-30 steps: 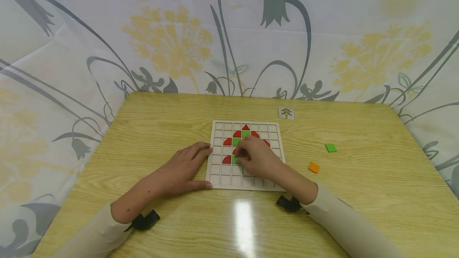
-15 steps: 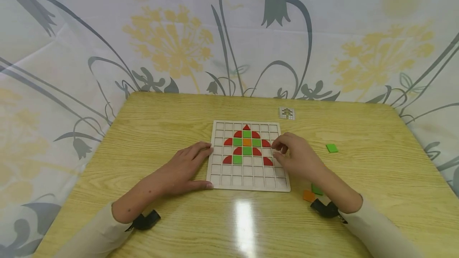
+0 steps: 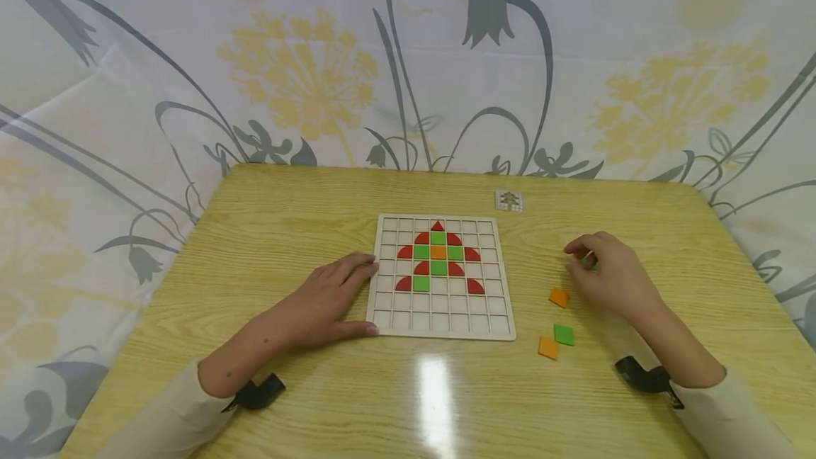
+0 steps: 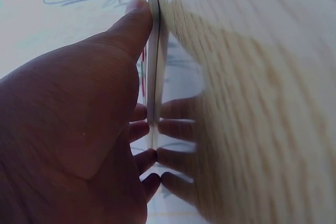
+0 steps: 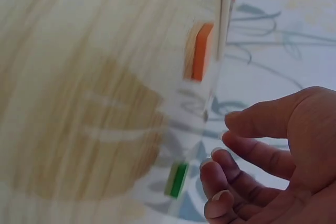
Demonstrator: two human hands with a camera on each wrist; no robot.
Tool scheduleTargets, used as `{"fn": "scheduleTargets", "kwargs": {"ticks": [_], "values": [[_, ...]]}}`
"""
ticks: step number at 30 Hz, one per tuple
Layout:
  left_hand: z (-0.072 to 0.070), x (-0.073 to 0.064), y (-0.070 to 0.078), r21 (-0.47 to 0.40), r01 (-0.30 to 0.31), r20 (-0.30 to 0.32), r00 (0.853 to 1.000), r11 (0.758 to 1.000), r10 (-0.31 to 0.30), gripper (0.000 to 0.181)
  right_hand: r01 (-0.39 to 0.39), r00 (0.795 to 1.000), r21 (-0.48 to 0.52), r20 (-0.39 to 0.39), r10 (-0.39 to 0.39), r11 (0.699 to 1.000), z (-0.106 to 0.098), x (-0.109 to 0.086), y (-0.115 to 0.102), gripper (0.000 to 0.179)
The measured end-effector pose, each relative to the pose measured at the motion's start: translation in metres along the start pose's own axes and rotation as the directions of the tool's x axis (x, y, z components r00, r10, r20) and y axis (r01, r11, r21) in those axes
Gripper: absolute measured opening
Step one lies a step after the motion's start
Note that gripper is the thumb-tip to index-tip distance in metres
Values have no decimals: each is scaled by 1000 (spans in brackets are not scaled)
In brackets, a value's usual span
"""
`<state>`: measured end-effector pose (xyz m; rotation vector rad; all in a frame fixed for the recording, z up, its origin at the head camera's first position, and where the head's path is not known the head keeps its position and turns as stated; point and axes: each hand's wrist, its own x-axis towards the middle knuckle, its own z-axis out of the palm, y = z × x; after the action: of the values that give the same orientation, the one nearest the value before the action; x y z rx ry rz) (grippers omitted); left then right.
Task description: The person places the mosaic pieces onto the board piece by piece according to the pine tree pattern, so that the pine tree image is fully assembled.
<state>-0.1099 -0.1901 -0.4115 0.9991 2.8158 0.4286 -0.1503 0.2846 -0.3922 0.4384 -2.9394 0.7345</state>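
My left hand (image 3: 328,299) lies at the left edge of a pale wooden grid board (image 3: 398,321), its fingertips touching the side and its thumb at the near left corner. In the left wrist view the thumb (image 4: 123,32) and fingers straddle that corner of the board. Red, green and orange tiles (image 3: 438,253) form a tree shape in the grid. To the right of the board, my right hand (image 3: 608,275) hovers over a green square tile (image 5: 179,180), which it mostly hides in the head view. Its fingers are loosely bent, with nothing between thumb and fingertips.
Two orange square tiles, one nearer the board (image 3: 559,297) and one closer to me (image 3: 548,347), lie right of the board beside another green tile (image 3: 564,335). A small pattern card (image 3: 508,201) sits near the table's back edge. A flowered cloth (image 3: 408,76) hangs behind the table.
My right hand has left the board and moved right to the far green tile, uncovering the tree of tiles and the loose tiles nearby. My left hand has stayed at the board's edge.
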Motion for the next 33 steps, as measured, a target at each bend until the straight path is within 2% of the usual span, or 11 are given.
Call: {"fn": "scheduleTargets", "kwargs": {"ticks": [6, 12, 20, 28, 33], "values": [[0, 0, 1, -3, 0, -1, 1000, 1000, 0, 97, -80, 996, -24, 37, 81, 997, -7, -1, 23, 32], [3, 0, 0, -1, 10, 9, 1000, 1000, -10, 98, -118, 988, -3, 97, 117, 993, -9, 0, 30, 40], [5, 1, 0, 7, 13, 19, 1000, 1000, -13, 97, -112, 987, -9, 111, 113, 994, -10, 3, 31, 25], [6, 1, -1, 14, 10, 19, 1000, 1000, -10, 97, -131, 978, 9, 167, 128, 991, -11, 4, 33, 25], [5, 1, 0, 10, 8, 13, 1000, 1000, -9, 97, -121, 978, 9, 172, 118, 993, -10, 4, 29, 12]]}}
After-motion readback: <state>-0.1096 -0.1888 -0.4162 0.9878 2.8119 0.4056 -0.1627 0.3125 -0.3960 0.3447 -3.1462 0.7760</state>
